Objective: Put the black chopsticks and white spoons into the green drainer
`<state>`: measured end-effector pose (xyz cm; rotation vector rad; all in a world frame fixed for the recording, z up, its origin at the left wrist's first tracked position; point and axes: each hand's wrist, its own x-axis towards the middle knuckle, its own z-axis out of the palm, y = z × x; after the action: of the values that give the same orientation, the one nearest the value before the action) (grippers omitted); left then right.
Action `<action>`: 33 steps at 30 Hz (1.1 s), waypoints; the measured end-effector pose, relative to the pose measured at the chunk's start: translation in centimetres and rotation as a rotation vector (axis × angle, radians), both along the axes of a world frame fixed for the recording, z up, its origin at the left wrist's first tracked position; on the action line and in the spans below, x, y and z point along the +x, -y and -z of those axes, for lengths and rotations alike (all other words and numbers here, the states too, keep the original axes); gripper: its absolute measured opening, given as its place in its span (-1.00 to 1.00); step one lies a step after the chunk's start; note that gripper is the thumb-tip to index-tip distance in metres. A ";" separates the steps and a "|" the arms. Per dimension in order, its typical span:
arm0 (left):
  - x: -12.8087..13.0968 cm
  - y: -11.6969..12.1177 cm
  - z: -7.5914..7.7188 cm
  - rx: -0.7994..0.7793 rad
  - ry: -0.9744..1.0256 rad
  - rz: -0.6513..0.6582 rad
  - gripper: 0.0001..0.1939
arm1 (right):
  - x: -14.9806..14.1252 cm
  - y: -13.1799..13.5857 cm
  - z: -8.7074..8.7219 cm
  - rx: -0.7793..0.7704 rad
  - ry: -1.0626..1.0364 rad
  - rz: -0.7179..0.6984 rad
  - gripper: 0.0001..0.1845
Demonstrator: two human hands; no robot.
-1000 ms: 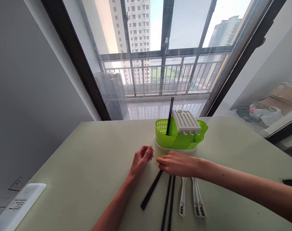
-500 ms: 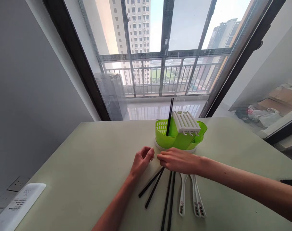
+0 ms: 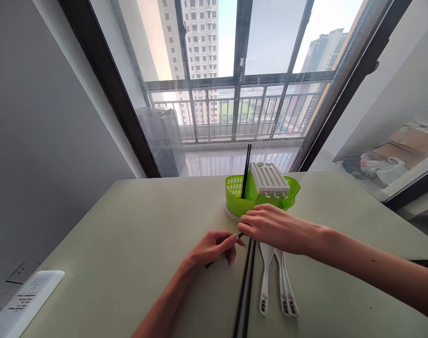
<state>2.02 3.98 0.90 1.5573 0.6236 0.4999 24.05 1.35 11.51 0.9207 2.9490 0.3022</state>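
Observation:
My left hand [image 3: 214,248] lies on the table with its fingers curled over black chopsticks [image 3: 209,265], whose lower tip pokes out under the palm. Coming in from the right, my right hand [image 3: 275,227] pinches their upper end just in front of the green cutlery holder [image 3: 235,199]. The holder has a white slotted insert [image 3: 268,177], and one black chopstick [image 3: 245,169] stands upright in it. A pair of black chopsticks [image 3: 245,293] and three white spoons [image 3: 277,288] lie side by side on the table below my right hand.
The pale green table [image 3: 129,234] runs to a large window at the back. A white power strip [image 3: 21,300] and a wall socket [image 3: 18,272] are at the lower left. A dark object [image 3: 425,264] lies at the right table edge.
My left hand has moved right and down onto the loose chopsticks and closed over them. My right hand has shifted slightly right, towards the holder, while keeping its pinch on their upper end.

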 end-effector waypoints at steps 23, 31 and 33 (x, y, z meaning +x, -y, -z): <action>0.4 0.3 1.0 -0.064 0.226 -0.308 -0.60 | -1.2 0.8 -4.1 -0.314 -0.803 0.283 -0.81; 0.9 0.3 1.3 -0.096 0.271 -0.327 -0.59 | -1.4 0.5 -4.2 -0.277 -0.793 0.228 -0.75; 0.8 0.3 1.3 -0.094 0.258 -0.326 -0.59 | -1.4 0.5 -4.2 -0.287 -0.801 0.223 -0.75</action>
<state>2.82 3.68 -0.37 1.2807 0.6930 0.8896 22.68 0.87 15.67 1.5967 3.3342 -0.6323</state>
